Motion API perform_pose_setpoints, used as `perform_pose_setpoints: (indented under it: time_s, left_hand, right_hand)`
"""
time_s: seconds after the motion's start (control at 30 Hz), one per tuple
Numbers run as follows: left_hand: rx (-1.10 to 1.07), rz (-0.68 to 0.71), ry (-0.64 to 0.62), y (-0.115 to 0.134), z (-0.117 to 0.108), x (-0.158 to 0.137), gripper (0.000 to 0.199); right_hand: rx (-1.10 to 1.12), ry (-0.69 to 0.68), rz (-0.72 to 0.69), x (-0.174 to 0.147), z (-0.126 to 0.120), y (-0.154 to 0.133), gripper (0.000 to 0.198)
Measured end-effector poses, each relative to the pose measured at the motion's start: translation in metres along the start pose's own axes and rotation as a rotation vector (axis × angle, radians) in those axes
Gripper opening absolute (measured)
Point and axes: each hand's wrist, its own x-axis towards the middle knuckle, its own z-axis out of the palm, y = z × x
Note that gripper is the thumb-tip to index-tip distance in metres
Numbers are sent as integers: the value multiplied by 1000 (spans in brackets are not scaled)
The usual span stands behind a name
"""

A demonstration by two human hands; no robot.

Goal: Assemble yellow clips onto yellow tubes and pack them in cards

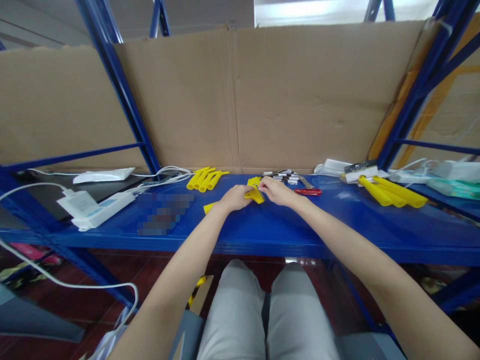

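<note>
My left hand [237, 198] is closed around a yellow plastic tool [255, 194] just above the blue tabletop. Its wide, angled head sticks out to the right of the fingers. What looks like its handle end shows to the left of that hand, partly hidden by the wrist. My right hand [276, 191] is pinched at the right edge of the head. A small greyish edge shows by those fingertips, too small to name. To the right of this hand lies a red-handled tool [308, 192]. Behind it are several small black-and-white pieces [287, 176].
Several yellow hollow handles [206, 179] lie at the back left, more yellow handles [392, 192] at the right by a small box [360, 170]. A white power strip [103, 210] with cables and a blurred flat object [165, 214] are on the left. Cardboard [277, 100] walls the back.
</note>
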Motion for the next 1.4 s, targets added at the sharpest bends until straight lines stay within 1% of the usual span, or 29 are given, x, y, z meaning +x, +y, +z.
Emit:
perform_pose_setpoints:
  time_s: [0.07, 0.23, 0.43, 0.6, 0.73, 0.8, 1.0, 1.4]
  left_hand:
    - [-5, 9, 8, 1, 0, 0, 38]
    - [60, 39, 34, 3, -2, 0, 37]
    - [52, 83, 66, 1, 1, 2, 38]
    - [48, 94, 82, -3, 2, 2, 36]
    - [13, 78, 86, -3, 1, 1, 38]
    - [1, 62, 83, -2, 0, 1, 39]
    - [3, 31, 73, -3, 0, 1, 41]
    - [17, 26, 87, -4, 2, 2, 40]
  right_hand:
    - [-1, -4, -16, -1, 2, 0, 13]
    - [-1, 10, -56, -1, 5, -1, 13]
    - [32, -1, -93, -1, 6, 2, 13]
    - [46, 7, -176, -2, 1, 2, 16]
    - [32, -4, -224, -4, -6, 1, 32]
    - [30, -4, -235, -5, -9, 0, 37]
    - [37, -2, -255, -5, -12, 2, 37]
    - [64, -5, -272, -5, -12, 4, 36]
